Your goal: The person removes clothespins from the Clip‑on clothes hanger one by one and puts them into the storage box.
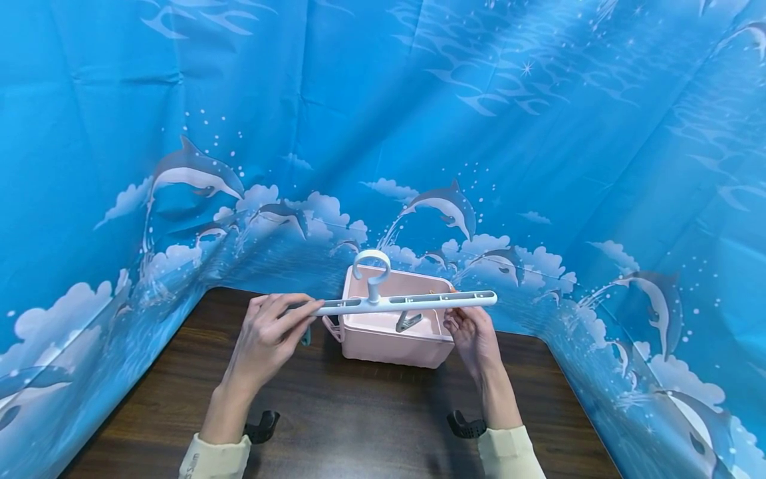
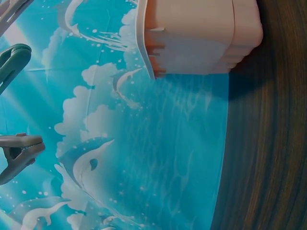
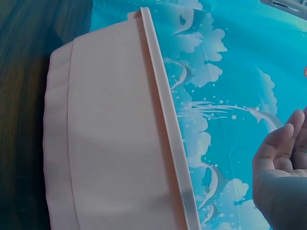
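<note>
A white hanger (image 1: 413, 303) with a round open hook and a slotted bar is held up level, over a pink box. My left hand (image 1: 269, 329) grips the bar's left end. On the right, my right hand (image 1: 473, 329) has its fingers curled at the bar's underside, partly hidden behind it; I cannot tell whether it also pinches a peg. A grey peg (image 1: 409, 322) hangs under the middle of the bar. Near the left fingers dangles a teal peg (image 2: 14, 64), between a pink peg (image 2: 10, 13) and another grey peg (image 2: 21, 151).
The pink box (image 1: 389, 346) stands at the back of the dark wooden table (image 1: 359, 419), its open top tilted toward me. Behind and around the table hangs a blue dolphin-print cloth (image 1: 335, 133). A small orange bit (image 1: 453, 289) shows just above the bar.
</note>
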### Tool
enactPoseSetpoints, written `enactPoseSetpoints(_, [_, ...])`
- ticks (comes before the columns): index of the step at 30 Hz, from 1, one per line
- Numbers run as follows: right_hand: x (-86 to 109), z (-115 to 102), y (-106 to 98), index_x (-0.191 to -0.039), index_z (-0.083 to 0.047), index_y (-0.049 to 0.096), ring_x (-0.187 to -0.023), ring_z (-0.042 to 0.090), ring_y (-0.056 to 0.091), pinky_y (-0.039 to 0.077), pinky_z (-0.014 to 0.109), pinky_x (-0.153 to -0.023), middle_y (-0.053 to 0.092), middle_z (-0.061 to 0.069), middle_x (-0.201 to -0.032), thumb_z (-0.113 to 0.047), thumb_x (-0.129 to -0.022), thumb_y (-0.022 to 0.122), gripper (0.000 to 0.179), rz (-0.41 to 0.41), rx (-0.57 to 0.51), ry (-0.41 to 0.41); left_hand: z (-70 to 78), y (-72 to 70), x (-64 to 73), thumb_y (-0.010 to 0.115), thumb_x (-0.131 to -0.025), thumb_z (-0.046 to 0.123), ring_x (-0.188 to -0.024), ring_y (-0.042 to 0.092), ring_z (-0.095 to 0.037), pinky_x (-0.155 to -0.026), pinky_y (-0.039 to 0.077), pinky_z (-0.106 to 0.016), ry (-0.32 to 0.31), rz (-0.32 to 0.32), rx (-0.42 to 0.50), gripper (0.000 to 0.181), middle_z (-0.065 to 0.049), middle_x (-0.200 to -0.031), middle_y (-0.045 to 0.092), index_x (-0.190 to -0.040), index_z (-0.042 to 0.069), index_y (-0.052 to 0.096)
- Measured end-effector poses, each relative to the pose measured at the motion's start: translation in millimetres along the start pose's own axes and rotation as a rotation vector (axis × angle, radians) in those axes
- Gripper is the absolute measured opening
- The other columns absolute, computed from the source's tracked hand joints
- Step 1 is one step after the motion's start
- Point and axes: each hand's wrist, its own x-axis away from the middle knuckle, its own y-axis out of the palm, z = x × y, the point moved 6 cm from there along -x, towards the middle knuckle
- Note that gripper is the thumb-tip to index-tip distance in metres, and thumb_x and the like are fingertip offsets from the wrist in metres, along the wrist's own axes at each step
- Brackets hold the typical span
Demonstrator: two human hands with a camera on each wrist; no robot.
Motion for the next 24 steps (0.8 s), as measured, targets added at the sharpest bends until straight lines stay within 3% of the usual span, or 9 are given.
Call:
enactPoseSetpoints(7, [-5.5,0.6,-2.1,-0.144,-0.009,0.066,-0.097,0.013,0.07,0.059,0.023,-0.088,0.076,0.001,-0.104,-0.031,-0.114,0.055,0.039,0.014,0.096,0.001,-1.1,0.0,0.7,0.051,-0.112,0.049,-0.108,0.066,-0.025,-0.098,0.04,-0.047,-0.009,-0.01,-0.001,0.046,-0.006,-0.118,0.077,-0.132,0.018,0.079])
enactPoseSetpoints(15, [-13.3,1.2,-0.5,-0.137,-0.006,0.07,-0.095,0.014,0.07,0.058,0.023,-0.083,0.078,-0.003,-0.103,-0.021,-0.111,0.062,0.031,0.082,0.246,-0.053,-1.0,-0.3,0.0,0.051,-0.112,0.05,-0.109,0.066,-0.026,-0.099,0.04,-0.047,-0.026,-0.029,-0.011,0.047,-0.006,-0.119,0.077,-0.133,0.018,0.078])
enactPoseSetpoints(24, [-20.1,1.0,2.0,-0.147,0.004,0.06,-0.096,0.02,0.067,0.056,0.022,-0.08,0.078,-0.009,-0.102,-0.012,-0.11,0.062,0.041,0.103,0.405,-0.07,-0.8,-0.2,0.0,0.05,-0.111,0.051,-0.11,0.066,-0.026,-0.099,0.04,-0.047,-0.037,-0.039,-0.012,0.048,-0.006,-0.12,0.077,-0.132,0.018,0.079])
